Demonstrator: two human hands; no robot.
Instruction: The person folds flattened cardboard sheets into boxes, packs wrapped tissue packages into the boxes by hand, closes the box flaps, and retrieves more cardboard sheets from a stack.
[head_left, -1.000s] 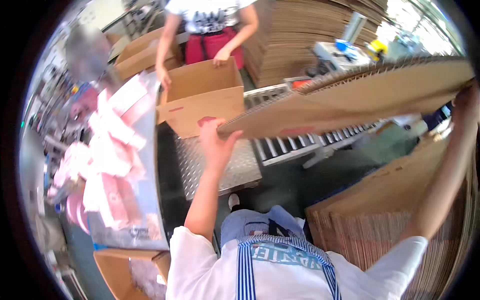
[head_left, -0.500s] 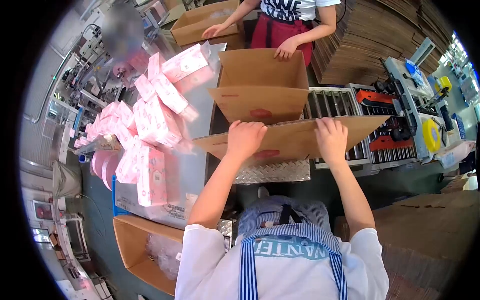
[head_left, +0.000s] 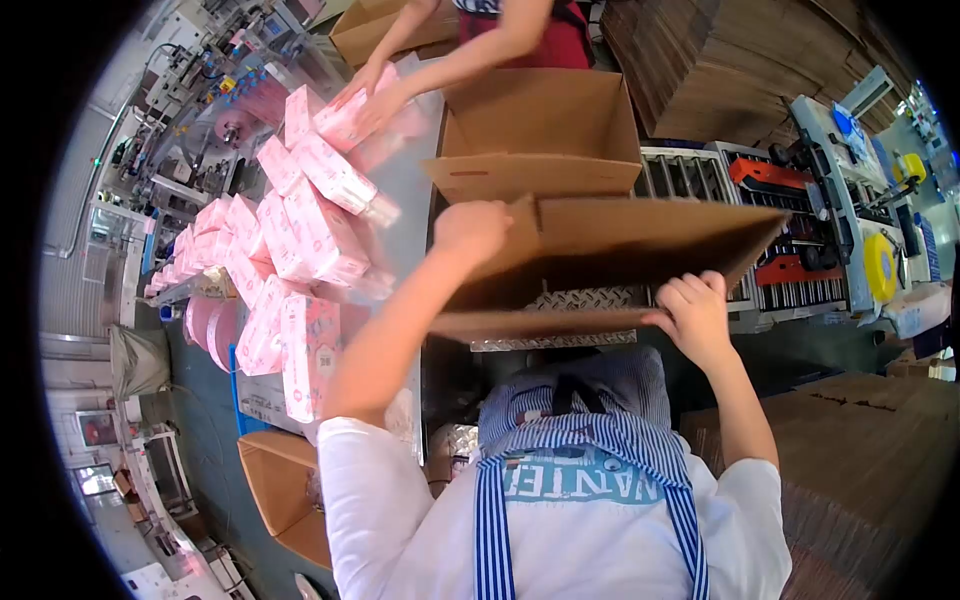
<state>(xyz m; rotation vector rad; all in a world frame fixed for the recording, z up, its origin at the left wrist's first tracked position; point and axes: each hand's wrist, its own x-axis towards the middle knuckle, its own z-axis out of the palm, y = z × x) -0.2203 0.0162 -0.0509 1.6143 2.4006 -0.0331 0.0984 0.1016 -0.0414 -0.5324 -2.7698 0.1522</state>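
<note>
A brown cardboard carton (head_left: pixel 650 228) is spread partway, its far and near walls apart and a gap between them. My left hand (head_left: pixel 474 232) is closed on the carton's left side, near the top edge. At the right end of the near wall, my right hand (head_left: pixel 697 310) grips the edge with thumb and fingers. Just beyond stands another opened carton (head_left: pixel 540 178), upright. Left of my left hand, pink packs (head_left: pixel 310 235) lie piled on a metal table (head_left: pixel 398 270).
Across the table, a co-worker's hands (head_left: pixel 372 108) touch the pink packs. A roller conveyor (head_left: pixel 685 178) with red parts runs to the right. Flat cardboard stacks (head_left: pixel 840 440) stand at right and back. An open box (head_left: pixel 285 485) sits lower left.
The carton in my hands has gone from flat to partly spread. My left hand moved up and left, my right hand down and right. The co-worker's hands moved onto the pink packs.
</note>
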